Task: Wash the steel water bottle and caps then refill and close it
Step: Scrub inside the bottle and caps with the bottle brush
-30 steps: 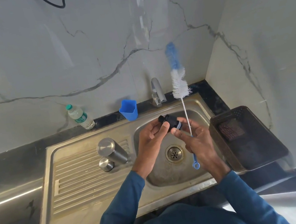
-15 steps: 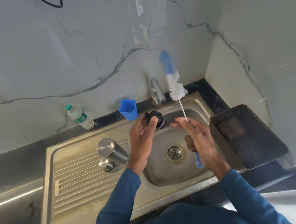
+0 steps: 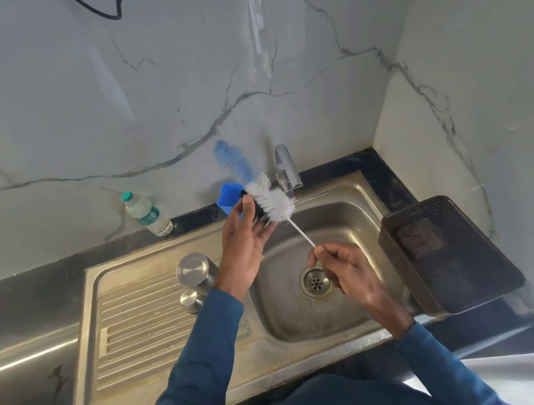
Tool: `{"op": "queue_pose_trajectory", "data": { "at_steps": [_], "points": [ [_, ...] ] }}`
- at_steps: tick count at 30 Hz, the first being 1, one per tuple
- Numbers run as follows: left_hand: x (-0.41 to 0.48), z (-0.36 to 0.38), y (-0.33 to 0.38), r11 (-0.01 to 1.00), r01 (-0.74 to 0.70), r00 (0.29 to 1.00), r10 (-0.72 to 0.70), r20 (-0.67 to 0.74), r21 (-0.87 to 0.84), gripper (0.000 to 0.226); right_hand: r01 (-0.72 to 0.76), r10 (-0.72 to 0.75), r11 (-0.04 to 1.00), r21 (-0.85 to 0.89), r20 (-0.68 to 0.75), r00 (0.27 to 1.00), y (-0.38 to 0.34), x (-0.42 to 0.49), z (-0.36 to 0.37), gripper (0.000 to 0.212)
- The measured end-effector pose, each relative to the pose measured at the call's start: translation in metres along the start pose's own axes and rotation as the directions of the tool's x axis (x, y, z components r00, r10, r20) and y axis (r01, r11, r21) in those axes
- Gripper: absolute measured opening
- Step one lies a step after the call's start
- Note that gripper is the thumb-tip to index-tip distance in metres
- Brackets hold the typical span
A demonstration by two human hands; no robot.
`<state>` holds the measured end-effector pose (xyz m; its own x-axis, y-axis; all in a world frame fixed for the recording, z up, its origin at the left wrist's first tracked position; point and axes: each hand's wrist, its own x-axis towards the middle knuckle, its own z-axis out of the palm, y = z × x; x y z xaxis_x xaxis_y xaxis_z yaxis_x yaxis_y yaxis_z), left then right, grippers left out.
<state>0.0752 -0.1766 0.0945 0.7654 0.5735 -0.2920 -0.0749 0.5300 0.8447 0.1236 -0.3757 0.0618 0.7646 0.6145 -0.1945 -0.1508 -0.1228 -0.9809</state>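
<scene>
Over the sink (image 3: 342, 192), our left hand (image 3: 244, 249) grasps the black cap (image 3: 254, 209) so the bottle brush (image 3: 270, 201), pinched by our right hand (image 3: 346, 270), can scrub it. The steel bottle (image 3: 196, 272) waits on the drainboard.

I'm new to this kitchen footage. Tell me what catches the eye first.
The blue-and-white bristled bottle brush stands out above the steel sink basin, scrubbing the small black plastic cap held by the left hand. The right hand pinches its wire stem.
</scene>
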Motion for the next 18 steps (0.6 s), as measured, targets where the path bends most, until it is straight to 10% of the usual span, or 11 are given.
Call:
{"op": "queue_pose_trajectory", "data": {
  "at_steps": [18],
  "points": [
    [-0.002,0.009,-0.008,0.968,-0.138,0.99,0.131,0.05,0.209,0.034,0.119,-0.127,0.982,-0.145,-0.051,0.991,-0.005,0.003,0.006,0.03]
  ]
}}
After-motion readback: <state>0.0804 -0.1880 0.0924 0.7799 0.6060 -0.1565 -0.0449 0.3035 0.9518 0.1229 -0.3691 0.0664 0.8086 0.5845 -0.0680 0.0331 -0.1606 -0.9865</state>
